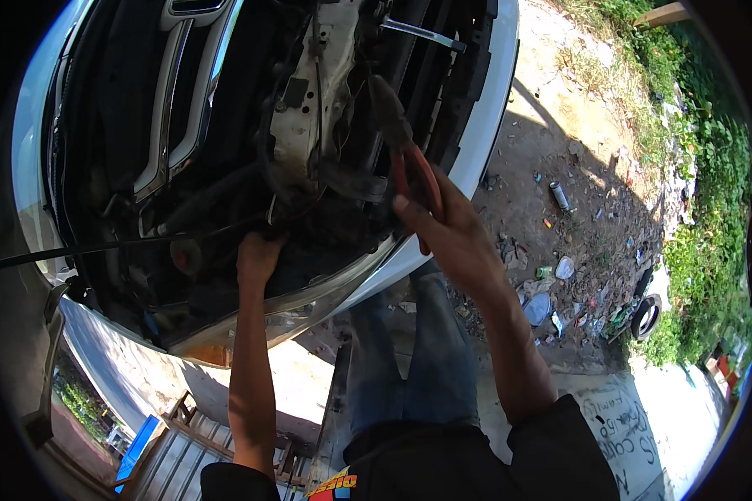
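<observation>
Right hand (447, 230) is closed around red-handled pliers (401, 146): grips red and curved, jaws dark and grimy, pointing up into the engine bay of a white car (497, 100). Jaw tips sit against the dark hoses beside a dirty off-white metal bracket (313, 100); can't tell whether the jaws are biting anything. Left hand (259, 257) is down at the front lip of the bay, fingers curled onto something dark in shadow; what it grips can't be made out. Tight space: bracket, hoses and cables crowd both hands, and a thin black rod (109, 246) runs across just left of the left hand. A bright metal bar (422, 33) sticks out above the plier jaws. Chrome grille trim (184, 92) lies well left of the work. The white bumper edge curves just under both wrists. Open room is only behind the hands, over the person's jeans (409, 351) and the littered dirt (560, 217) to the right.
</observation>
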Tool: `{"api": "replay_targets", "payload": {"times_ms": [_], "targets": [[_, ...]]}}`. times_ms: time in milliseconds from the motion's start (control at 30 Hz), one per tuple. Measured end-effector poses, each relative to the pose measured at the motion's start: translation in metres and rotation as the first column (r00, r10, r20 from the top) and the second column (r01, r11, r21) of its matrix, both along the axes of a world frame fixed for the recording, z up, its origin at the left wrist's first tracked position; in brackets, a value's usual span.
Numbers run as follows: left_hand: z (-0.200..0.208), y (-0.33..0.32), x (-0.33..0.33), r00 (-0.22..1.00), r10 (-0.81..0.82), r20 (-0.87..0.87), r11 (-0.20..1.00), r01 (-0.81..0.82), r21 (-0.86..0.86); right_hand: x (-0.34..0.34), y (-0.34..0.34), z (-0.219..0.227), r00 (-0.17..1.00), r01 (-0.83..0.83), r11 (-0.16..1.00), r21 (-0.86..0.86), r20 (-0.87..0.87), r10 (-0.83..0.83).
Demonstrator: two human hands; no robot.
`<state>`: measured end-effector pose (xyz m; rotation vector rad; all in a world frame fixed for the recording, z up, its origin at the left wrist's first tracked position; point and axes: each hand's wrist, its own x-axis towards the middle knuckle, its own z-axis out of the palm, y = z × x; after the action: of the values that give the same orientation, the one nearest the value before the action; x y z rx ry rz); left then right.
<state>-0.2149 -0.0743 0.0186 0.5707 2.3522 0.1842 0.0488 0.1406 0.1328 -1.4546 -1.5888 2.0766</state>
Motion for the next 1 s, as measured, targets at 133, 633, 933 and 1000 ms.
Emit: {"api": "replay_targets", "payload": {"times_ms": [133, 633, 933, 1000], "targets": [[0.006, 0.01, 0.003, 1.0, 0.0, -0.001, 0.996, 0.0, -0.085, 0.048, -0.068, 0.008, 0.982, -0.125, 0.965, -0.229, 0.113, 0.154], [-0.009, 0.007, 0.006, 0.998, 0.006, 0.057, 0.998, -0.003, -0.055, 0.013, -0.082, -0.015, 0.922, -0.307, 0.857, -0.413, 0.095, 0.375], [0.018, 0.022, 0.016, 0.993, 0.107, 0.053, 0.992, -0.103, -0.079, -0.033, -0.047, -0.017, 0.88, -0.34, 0.684, -0.646, 0.038, 0.473], [0.022, 0.024, 0.019, 0.992, 0.114, 0.053, 0.993, -0.111, -0.048, -0.045, -0.038, -0.02, 0.856, -0.344, 0.679, -0.648, 0.081, 0.511]]}}
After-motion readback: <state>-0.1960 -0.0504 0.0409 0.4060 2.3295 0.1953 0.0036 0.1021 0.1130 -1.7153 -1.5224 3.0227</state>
